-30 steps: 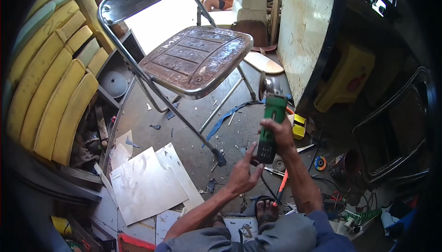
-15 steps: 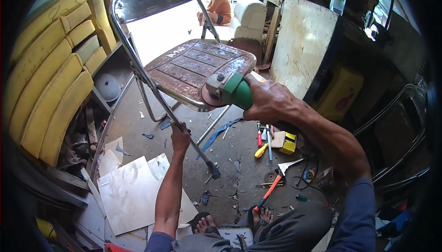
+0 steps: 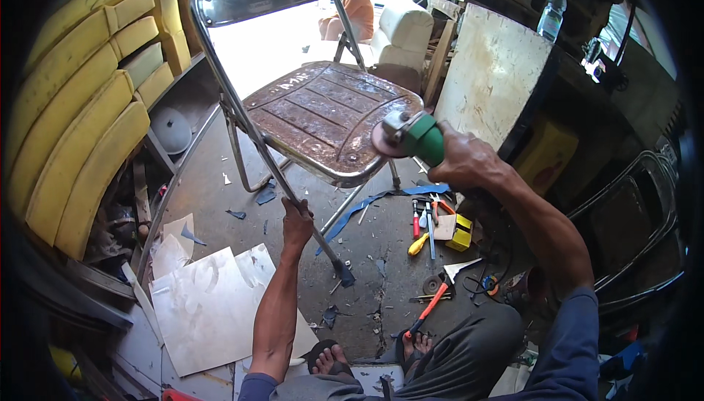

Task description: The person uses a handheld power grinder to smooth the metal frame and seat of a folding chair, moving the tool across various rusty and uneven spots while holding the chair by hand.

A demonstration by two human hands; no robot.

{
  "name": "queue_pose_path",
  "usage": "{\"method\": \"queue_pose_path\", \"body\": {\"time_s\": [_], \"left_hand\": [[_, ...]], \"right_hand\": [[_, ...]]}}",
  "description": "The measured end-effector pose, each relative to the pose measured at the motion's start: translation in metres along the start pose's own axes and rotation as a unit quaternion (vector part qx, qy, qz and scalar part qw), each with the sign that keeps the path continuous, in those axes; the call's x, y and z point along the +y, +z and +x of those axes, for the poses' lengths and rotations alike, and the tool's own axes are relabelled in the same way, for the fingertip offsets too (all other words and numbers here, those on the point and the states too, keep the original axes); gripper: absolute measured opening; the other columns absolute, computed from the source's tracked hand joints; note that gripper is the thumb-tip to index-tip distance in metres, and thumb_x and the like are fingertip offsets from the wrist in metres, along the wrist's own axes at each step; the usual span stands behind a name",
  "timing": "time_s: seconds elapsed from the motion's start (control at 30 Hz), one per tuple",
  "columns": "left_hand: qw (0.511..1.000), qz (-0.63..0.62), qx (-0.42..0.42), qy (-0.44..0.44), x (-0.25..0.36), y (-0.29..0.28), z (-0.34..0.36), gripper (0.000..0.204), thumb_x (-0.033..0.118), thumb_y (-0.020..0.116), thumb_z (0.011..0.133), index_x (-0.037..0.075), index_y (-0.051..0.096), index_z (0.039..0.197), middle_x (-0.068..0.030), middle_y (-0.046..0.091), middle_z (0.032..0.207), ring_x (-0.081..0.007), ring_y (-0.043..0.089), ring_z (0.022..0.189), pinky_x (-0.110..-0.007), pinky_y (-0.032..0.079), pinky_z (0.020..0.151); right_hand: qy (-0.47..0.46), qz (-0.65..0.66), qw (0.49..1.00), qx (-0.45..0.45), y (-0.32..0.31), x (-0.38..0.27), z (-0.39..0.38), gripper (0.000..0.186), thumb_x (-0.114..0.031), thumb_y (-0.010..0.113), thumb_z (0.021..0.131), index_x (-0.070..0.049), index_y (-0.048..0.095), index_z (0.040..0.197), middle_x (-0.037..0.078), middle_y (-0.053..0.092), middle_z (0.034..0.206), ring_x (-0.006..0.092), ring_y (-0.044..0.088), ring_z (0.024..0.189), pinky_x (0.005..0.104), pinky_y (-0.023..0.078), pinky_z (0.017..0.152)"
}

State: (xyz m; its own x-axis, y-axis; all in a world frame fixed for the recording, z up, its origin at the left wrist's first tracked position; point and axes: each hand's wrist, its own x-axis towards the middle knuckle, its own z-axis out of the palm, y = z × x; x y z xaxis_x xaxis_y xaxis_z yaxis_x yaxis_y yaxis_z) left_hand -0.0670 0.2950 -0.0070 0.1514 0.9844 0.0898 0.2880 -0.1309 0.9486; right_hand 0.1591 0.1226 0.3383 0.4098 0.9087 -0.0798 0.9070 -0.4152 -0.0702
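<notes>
Grinding looks barely begun: the right hand [image 3: 463, 160] grips the green angle grinder [image 3: 411, 137], its disc at the folding chair [image 3: 323, 115]'s rusty seat edge, while the left hand [image 3: 297, 219], below, clasps the chair's front leg [image 3: 282, 185]. Rust covers the whole seat.

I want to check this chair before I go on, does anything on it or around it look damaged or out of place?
Yes. The folding chair's seat is bare, rusty metal with no cushion. The concrete floor is cracked and strewn with scraps and loose hand tools. The left hand grips a chair leg; the right hand holds a green angle grinder.
</notes>
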Motion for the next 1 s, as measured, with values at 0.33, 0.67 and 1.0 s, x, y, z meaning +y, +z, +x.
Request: {"method": "queue_pose_path", "body": {"time_s": [0.33,0.67,1.0], "left_hand": [[1.0,0.007,0.025,0.011,-0.016,-0.031,-0.013,0.046,0.032,0.05,0.11,-0.005,0.039,0.134,-0.0111,0.066,0.072,-0.0268,0.068,0.064,-0.043,0.05,0.058],[1.0,0.004,0.01,0.0,-0.03,-0.035,-0.007,0.056,0.03,0.051,0.109,-0.009,0.032,0.144,-0.0108,0.066,0.075,-0.0232,0.065,0.064,-0.041,0.05,0.059],[1.0,-0.004,0.022,-0.004,-0.032,-0.029,-0.008,0.062,0.029,0.051,0.109,-0.01,0.027,0.15,-0.0109,0.066,0.076,-0.0232,0.066,0.066,-0.041,0.05,0.06]], "right_hand": [[-0.024,-0.028,0.999,0.003,0.0,-0.015,-0.014,0.082,-0.028,0.078,0.071,-0.001,0.045,0.141,0.026,0.073,0.095,0.0405,0.074,0.086,0.0472,0.059,0.084],[0.083,-0.005,0.996,0.018,0.0,0.037,0.036,0.085,-0.032,0.078,0.067,-0.007,0.046,0.142,0.019,0.073,0.106,0.0361,0.074,0.098,0.0451,0.058,0.09],[0.105,-0.039,0.991,0.078,0.005,0.077,0.074,0.073,-0.028,0.076,0.067,-0.003,0.049,0.129,0.019,0.073,0.091,0.0342,0.075,0.082,0.0439,0.06,0.078]]}}
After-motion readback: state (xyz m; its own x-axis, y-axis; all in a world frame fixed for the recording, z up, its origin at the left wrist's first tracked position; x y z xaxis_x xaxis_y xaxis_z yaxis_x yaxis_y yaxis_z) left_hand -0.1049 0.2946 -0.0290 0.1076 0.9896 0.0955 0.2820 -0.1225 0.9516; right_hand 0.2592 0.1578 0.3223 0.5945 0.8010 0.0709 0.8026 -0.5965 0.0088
